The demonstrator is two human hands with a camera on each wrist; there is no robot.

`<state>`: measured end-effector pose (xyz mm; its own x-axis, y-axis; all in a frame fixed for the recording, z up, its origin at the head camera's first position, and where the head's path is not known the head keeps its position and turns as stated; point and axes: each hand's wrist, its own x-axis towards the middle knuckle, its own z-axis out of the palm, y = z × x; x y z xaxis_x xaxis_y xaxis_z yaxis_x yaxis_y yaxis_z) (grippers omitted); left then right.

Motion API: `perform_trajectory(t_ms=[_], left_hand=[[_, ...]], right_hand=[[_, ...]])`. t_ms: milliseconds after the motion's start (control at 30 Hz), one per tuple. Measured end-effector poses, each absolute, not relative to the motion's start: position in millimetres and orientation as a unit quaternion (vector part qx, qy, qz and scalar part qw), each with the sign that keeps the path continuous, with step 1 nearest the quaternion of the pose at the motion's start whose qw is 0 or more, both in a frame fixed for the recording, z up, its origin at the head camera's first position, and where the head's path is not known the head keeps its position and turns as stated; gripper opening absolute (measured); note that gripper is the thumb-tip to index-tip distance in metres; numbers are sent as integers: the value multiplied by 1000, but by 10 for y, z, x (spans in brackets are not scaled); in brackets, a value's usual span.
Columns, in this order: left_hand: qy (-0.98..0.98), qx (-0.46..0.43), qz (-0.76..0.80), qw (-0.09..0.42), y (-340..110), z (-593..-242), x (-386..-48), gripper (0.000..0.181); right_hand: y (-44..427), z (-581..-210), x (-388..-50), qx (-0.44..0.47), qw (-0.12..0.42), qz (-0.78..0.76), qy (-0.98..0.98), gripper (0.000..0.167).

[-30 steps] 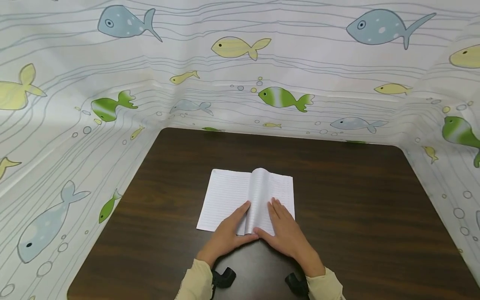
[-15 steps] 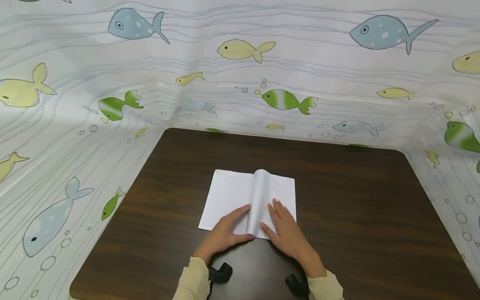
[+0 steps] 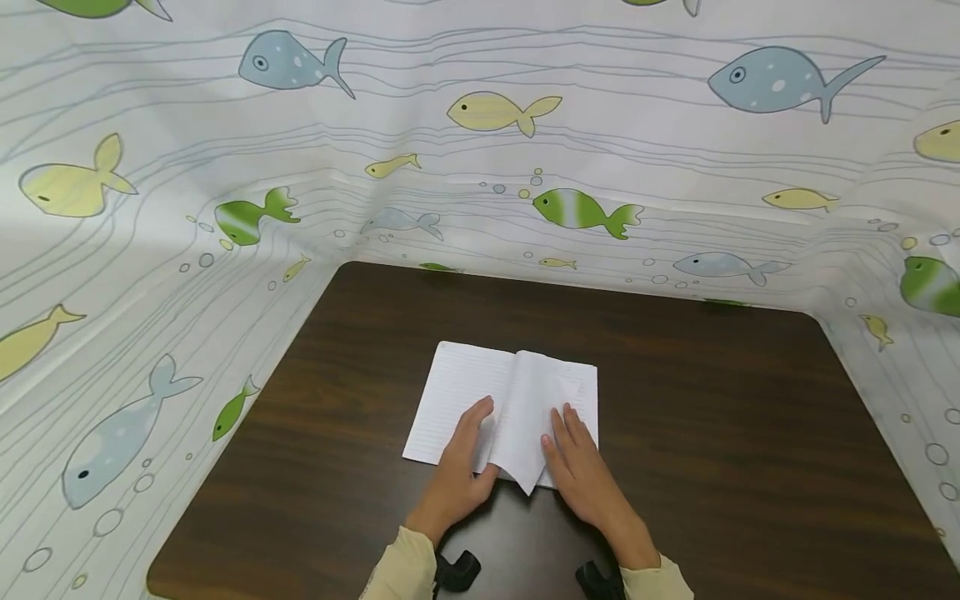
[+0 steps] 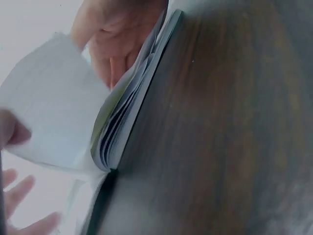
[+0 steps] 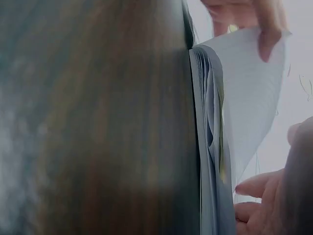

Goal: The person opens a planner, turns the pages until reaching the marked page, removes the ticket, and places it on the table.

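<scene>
An open lined notebook (image 3: 459, 392) lies on the dark wooden table. One loose page (image 3: 525, 425) stands curved up near the spine, its lower corner leaning to the right. My left hand (image 3: 454, 477) is at the left side of this page, thumb against its lower edge and fingers spread. In the right wrist view, the left thumb (image 5: 266, 44) overlaps the raised page (image 5: 247, 88). My right hand (image 3: 587, 477) rests on the right-hand side of the notebook, fingers extended. Partly behind the notebook's edge, the right hand (image 4: 122, 34) shows in the left wrist view.
Brown tabletop (image 3: 720, 450) surrounds the notebook. A white sheet with printed fish (image 3: 573, 208) encloses the table at the back and sides. Black wrist mounts (image 3: 457, 572) sit below both hands, near the pale yellow sleeves (image 3: 403, 567).
The curled page beside the spine has spread out, and its lower corner now points toward the near edge. My left thumb has shifted along the page edge; the right hand stays on the right side.
</scene>
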<state>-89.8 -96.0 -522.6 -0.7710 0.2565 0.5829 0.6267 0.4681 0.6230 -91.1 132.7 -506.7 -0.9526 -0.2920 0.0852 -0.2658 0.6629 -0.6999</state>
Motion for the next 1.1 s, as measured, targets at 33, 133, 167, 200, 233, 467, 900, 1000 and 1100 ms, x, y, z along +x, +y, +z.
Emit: perform_trajectory(t_ms=[33,133,167,200,233,467,900,1000,1100], left_hand=[[-826,-251,-446,237,-952,-5231,-906,81],[-819,-180,-453,303,-944,-5225,-925,86],[-820,-151,-448,322,-946,-5220,-930,86],[-823,-121,-442,337,-947,-5212,-933,85],[-828,-92,-430,348,-951,-5203,-934,87],[-875,-34,-318,363,-991,-5206,-954,78],[-923,-286,-253,35,-909,-5230,-868,72],[-926,-288,-242,31,-904,-5216,-874,78],[-927,-288,-240,23,-900,-5208,-877,79]], right_hand=[[1330,-5065,-909,-152,18,-381,912,62],[1337,-5056,-904,-145,24,-381,913,63],[1337,-5056,-902,-143,27,-380,914,63],[1338,-5057,-903,-142,27,-377,915,64],[1341,-5059,-904,-143,29,-373,916,65],[1370,-5084,-927,-181,7,-331,926,72],[1375,-4986,-889,-176,-4,-270,947,59],[1364,-4946,-881,-165,2,-254,953,55],[1348,-4926,-877,-165,-12,-243,956,52]])
